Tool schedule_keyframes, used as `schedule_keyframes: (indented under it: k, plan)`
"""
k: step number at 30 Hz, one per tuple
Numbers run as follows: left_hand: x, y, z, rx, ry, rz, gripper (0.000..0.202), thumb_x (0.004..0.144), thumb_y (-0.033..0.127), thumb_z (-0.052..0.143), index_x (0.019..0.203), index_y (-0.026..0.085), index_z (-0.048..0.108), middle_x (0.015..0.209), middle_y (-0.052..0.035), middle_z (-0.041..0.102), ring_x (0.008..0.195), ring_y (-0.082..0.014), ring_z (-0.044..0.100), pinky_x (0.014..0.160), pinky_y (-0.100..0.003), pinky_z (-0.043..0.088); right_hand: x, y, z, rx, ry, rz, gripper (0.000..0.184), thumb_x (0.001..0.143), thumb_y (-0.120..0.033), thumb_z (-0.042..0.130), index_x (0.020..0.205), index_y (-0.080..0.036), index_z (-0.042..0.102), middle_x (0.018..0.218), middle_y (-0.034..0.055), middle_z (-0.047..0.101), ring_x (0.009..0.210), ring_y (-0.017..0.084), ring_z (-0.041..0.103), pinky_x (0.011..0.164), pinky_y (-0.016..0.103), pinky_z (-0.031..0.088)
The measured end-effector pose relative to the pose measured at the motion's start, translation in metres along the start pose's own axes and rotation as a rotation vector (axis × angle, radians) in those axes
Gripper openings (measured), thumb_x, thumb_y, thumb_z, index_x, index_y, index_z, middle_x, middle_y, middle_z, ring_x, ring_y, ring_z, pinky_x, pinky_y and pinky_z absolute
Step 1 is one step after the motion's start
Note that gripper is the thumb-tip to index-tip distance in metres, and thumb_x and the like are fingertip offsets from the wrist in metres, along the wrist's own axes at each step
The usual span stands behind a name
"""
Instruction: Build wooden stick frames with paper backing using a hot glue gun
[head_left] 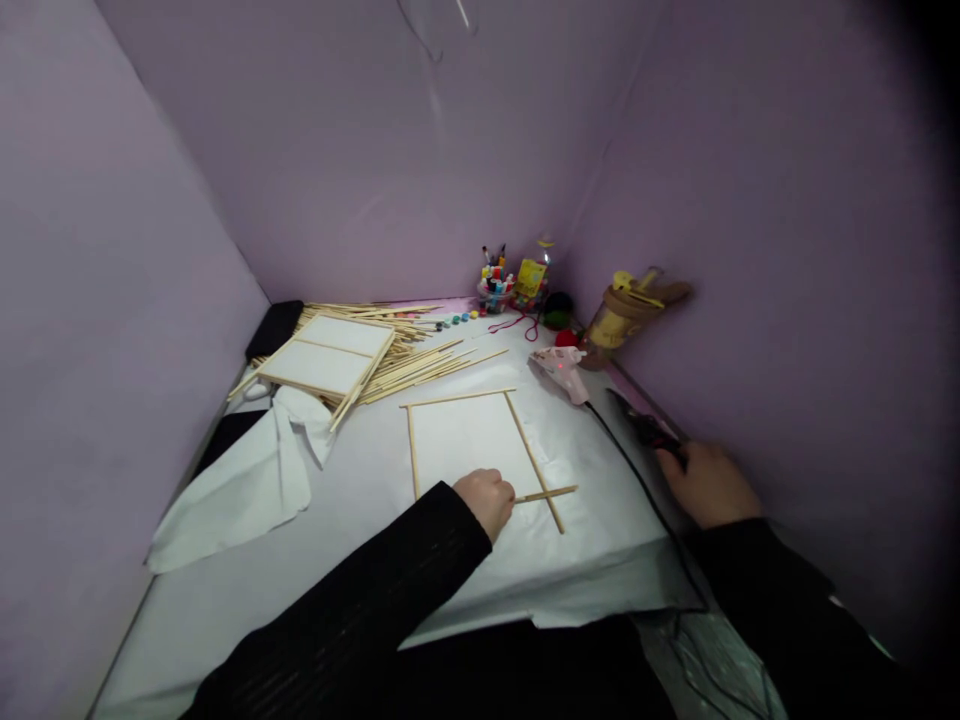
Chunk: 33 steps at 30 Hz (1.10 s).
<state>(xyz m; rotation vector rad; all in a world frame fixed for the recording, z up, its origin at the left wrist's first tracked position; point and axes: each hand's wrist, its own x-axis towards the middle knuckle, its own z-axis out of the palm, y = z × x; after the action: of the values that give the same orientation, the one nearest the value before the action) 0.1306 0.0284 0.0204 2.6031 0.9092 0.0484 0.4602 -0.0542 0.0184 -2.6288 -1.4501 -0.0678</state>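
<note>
My left hand (486,500) is closed on a thin wooden stick (551,494) near the table's front. The stick's free end points right and crosses the lower part of another stick (531,450). With two more sticks along the far and left sides, these form a square outline on the white sheet (465,440). Over at the right edge, my right hand (709,485) is wrapped around the handle of a dark hand tool with red on it (651,430). Blur hides whether it is shears or pliers.
A pink glue gun (562,370) with a lit red light lies right of the square, its black cord trailing forward. Back left are a stick-framed white panel (326,355), loose sticks (420,368) and white cloth (247,490). Behind stands a pot of paints (495,290); walls enclose the table.
</note>
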Motion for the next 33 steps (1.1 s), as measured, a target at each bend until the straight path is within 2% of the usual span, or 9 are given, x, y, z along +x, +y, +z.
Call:
schedule_keyframes:
  k: [2,4,5,7,9,10,17,21,33]
  plan:
    - [0.001,0.0,0.0,0.006,0.0,0.007,0.023,0.086,0.019,0.047,0.082,0.013,0.07,0.083,-0.0088,0.064,0.085,-0.0205,0.061,0.078,-0.03,0.048,-0.01,-0.004,-0.021,0.249,0.016,0.172,0.031,0.082,-0.042,0.043,0.072,-0.016,0.056,0.073,0.0185,0.062,0.067,0.026,0.058,0.06,0.037,0.039]
    - [0.001,-0.001,0.0,0.018,0.004,0.01,0.024,0.086,0.019,0.047,0.081,0.014,0.07,0.082,-0.0085,0.064,0.084,-0.0201,0.061,0.077,-0.03,0.047,-0.026,-0.007,-0.043,0.706,-0.038,0.342,0.037,0.084,-0.05,0.039,0.073,-0.018,0.055,0.066,0.013,0.059,0.058,0.02,0.055,0.054,0.034,0.039]
    - [0.002,-0.001,0.0,0.023,0.007,0.009,0.024,0.087,0.019,0.047,0.081,0.014,0.069,0.082,-0.0083,0.064,0.084,-0.0199,0.061,0.077,-0.03,0.047,-0.036,-0.009,-0.052,0.926,-0.133,0.377,0.04,0.083,-0.054,0.041,0.074,-0.018,0.056,0.064,0.0102,0.058,0.055,0.018,0.053,0.052,0.032,0.039]
    - [0.002,0.0,0.0,0.032,0.005,0.003,0.024,0.087,0.019,0.047,0.082,0.014,0.07,0.082,-0.0081,0.064,0.084,-0.0197,0.061,0.077,-0.029,0.047,-0.058,-0.015,-0.065,1.173,-0.449,0.401,0.036,0.076,-0.053,0.055,0.071,-0.017,0.057,0.059,0.0048,0.055,0.05,0.014,0.05,0.048,0.027,0.038]
    - [0.001,0.0,-0.001,0.037,-0.003,0.002,0.024,0.087,0.019,0.047,0.082,0.014,0.07,0.082,-0.008,0.064,0.085,-0.0196,0.061,0.078,-0.029,0.047,-0.079,-0.021,-0.071,1.188,-0.733,0.438,0.028,0.068,-0.043,0.067,0.065,-0.017,0.057,0.054,0.0013,0.055,0.047,0.011,0.048,0.044,0.023,0.035]
    - [0.001,0.001,-0.002,0.04,-0.006,0.001,0.024,0.087,0.019,0.046,0.083,0.014,0.07,0.083,-0.008,0.064,0.085,-0.0196,0.061,0.078,-0.029,0.047,-0.088,-0.025,-0.073,1.161,-0.813,0.464,0.026,0.066,-0.039,0.069,0.063,-0.016,0.057,0.052,0.0007,0.055,0.045,0.01,0.047,0.043,0.022,0.033]
    - [0.001,0.002,-0.004,0.043,-0.001,0.008,0.025,0.087,0.019,0.045,0.084,0.013,0.069,0.083,-0.0086,0.064,0.084,-0.0195,0.061,0.077,-0.029,0.046,-0.115,-0.05,-0.101,1.039,-1.143,0.595,0.028,0.058,-0.034,0.078,0.071,-0.014,0.065,0.066,0.0033,0.062,0.056,0.01,0.054,0.049,0.02,0.043]
    - [0.002,0.002,-0.005,0.05,-0.02,0.013,0.025,0.087,0.018,0.045,0.085,0.013,0.069,0.085,-0.0093,0.064,0.084,-0.02,0.061,0.076,-0.029,0.047,-0.117,-0.066,-0.115,0.951,-1.17,0.708,0.034,0.054,-0.034,0.081,0.078,-0.015,0.066,0.069,0.0025,0.06,0.061,0.011,0.056,0.047,0.018,0.043]
    - [0.003,0.003,-0.008,0.051,-0.059,-0.001,0.026,0.088,0.019,0.044,0.088,0.011,0.069,0.089,-0.0112,0.065,0.089,-0.0222,0.062,0.079,-0.031,0.047,-0.122,-0.093,-0.115,0.891,-1.195,0.702,0.026,0.064,-0.03,0.073,0.081,-0.014,0.061,0.073,0.0031,0.057,0.061,0.012,0.054,0.043,0.018,0.041]
